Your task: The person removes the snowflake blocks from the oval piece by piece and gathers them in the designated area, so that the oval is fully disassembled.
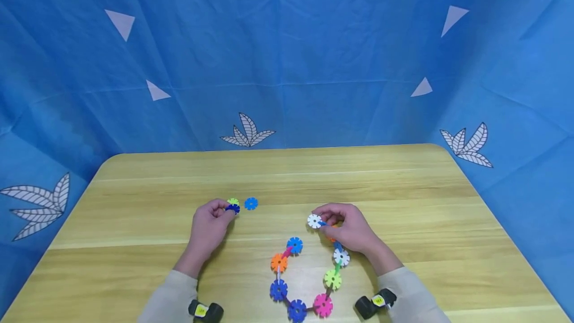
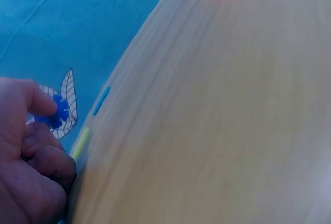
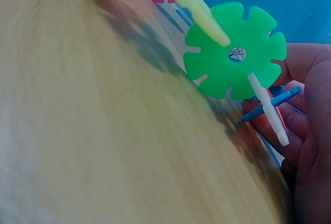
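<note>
A wood-grain tabletop (image 1: 403,178) with rounded far corners fills the near part. Beyond it hangs a creased blue cloth (image 1: 314,39) printed with pale triangles (image 1: 122,23) and black-outlined leaves (image 1: 477,137) at left and right.

A chain (image 1: 323,305) of multicoloured notched discs forms an open loop, its far right end, with a white disc (image 1: 315,221), in the right hand (image 1: 350,226). The left hand (image 1: 208,227) pinches a navy disc (image 1: 232,209) beside a lime disc (image 1: 232,202); a blue disc (image 1: 251,203) lies flat, right.
</note>
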`<state>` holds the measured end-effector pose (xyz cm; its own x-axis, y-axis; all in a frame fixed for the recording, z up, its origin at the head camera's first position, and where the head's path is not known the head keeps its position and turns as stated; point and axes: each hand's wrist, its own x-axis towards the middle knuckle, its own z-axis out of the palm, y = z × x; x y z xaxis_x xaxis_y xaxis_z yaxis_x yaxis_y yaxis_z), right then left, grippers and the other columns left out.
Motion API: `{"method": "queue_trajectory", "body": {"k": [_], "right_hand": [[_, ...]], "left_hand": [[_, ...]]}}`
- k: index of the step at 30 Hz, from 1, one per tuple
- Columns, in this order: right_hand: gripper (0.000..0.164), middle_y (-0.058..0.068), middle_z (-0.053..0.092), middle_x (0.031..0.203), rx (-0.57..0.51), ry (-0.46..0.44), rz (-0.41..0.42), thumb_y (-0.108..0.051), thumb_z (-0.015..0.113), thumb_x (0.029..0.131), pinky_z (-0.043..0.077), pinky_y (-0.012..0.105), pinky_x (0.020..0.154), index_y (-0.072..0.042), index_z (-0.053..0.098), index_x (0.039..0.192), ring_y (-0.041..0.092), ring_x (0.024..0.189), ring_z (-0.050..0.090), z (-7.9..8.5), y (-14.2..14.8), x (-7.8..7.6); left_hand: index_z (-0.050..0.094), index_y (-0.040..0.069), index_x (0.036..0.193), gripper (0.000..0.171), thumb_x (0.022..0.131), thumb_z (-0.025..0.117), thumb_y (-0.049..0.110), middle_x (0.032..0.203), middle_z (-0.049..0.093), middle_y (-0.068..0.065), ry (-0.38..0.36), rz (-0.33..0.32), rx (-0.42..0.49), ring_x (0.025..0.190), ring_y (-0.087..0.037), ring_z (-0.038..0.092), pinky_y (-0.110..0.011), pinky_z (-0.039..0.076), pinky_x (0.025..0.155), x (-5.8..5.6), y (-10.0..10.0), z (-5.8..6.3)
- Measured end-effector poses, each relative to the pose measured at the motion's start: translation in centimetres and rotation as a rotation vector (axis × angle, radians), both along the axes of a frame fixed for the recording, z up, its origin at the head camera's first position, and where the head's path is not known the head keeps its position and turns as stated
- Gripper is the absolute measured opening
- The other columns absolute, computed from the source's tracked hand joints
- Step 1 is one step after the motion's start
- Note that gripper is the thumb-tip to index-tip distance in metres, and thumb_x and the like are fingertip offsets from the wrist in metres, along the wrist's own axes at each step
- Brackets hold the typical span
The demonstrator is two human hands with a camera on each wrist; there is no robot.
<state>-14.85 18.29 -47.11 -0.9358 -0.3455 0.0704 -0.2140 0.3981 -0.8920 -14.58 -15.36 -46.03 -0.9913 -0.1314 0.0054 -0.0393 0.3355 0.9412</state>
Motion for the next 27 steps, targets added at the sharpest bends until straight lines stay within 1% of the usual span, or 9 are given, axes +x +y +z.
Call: {"method": "queue_trajectory", "body": {"k": [3,8,12,16,20,23,27], "right_hand": [[0.032,0.002,0.066,0.095,0.005,-0.006,0.000,0.001,0.072,0.084,0.051,0.032,0.074,-0.007,0.073,0.114,0.022,0.082,0.060,0.0,0.0,0.0],[0.031,0.001,0.066,0.094,0.005,-0.002,0.003,0.000,0.073,0.083,0.051,0.032,0.074,-0.011,0.074,0.112,0.020,0.081,0.060,0.0,0.1,0.0],[0.030,0.000,0.066,0.093,0.000,0.004,0.006,-0.002,0.073,0.083,0.052,0.032,0.074,-0.013,0.074,0.111,0.020,0.081,0.061,0.1,0.1,0.1],[0.030,0.000,0.066,0.093,0.006,0.002,0.006,-0.002,0.074,0.082,0.052,0.032,0.074,-0.013,0.074,0.111,0.020,0.081,0.061,0.1,0.1,0.1],[0.032,0.000,0.066,0.093,0.014,0.007,0.003,0.000,0.073,0.082,0.051,0.031,0.075,-0.012,0.074,0.112,0.019,0.081,0.060,0.0,0.1,0.1],[0.032,0.002,0.066,0.093,0.022,0.018,0.002,0.003,0.073,0.082,0.051,0.032,0.075,-0.008,0.073,0.112,0.020,0.081,0.060,-0.1,0.0,0.0],[0.032,0.004,0.066,0.093,0.033,0.032,0.002,0.006,0.071,0.082,0.051,0.033,0.074,-0.003,0.072,0.112,0.022,0.080,0.060,0.0,0.0,0.1]], "left_hand": [[0.068,-0.002,0.091,0.005,0.088,0.067,0.002,0.060,0.046,0.001,-0.017,0.019,-0.021,0.054,-0.012,0.040,-0.024,0.035,0.051,-0.1,-0.6,0.1],[0.069,-0.001,0.093,0.007,0.089,0.067,0.004,0.060,0.046,0.001,-0.045,0.050,-0.054,0.053,-0.011,0.040,-0.022,0.033,0.047,-0.4,-1.6,0.1],[0.069,-0.002,0.096,0.011,0.089,0.067,0.006,0.061,0.047,0.002,-0.072,0.064,-0.073,0.052,-0.011,0.041,-0.022,0.033,0.045,-0.7,-2.6,0.2],[0.068,-0.002,0.099,0.013,0.091,0.066,0.008,0.061,0.045,0.002,-0.100,0.061,-0.093,0.052,-0.011,0.039,-0.023,0.033,0.045,-0.8,-3.4,0.3],[0.068,-0.002,0.104,0.017,0.092,0.066,0.010,0.063,0.046,0.001,-0.130,0.047,-0.128,0.053,-0.012,0.040,-0.024,0.034,0.046,-1.0,-3.8,0.4],[0.068,-0.002,0.107,0.019,0.094,0.066,0.011,0.064,0.049,-0.001,-0.145,0.052,-0.164,0.054,-0.013,0.042,-0.024,0.035,0.046,-1.0,-3.8,0.5],[0.068,-0.004,0.108,0.021,0.093,0.067,0.011,0.066,0.053,-0.003,-0.124,0.069,-0.237,0.055,-0.015,0.046,-0.026,0.037,0.047,-1.0,-3.7,0.7]]}}
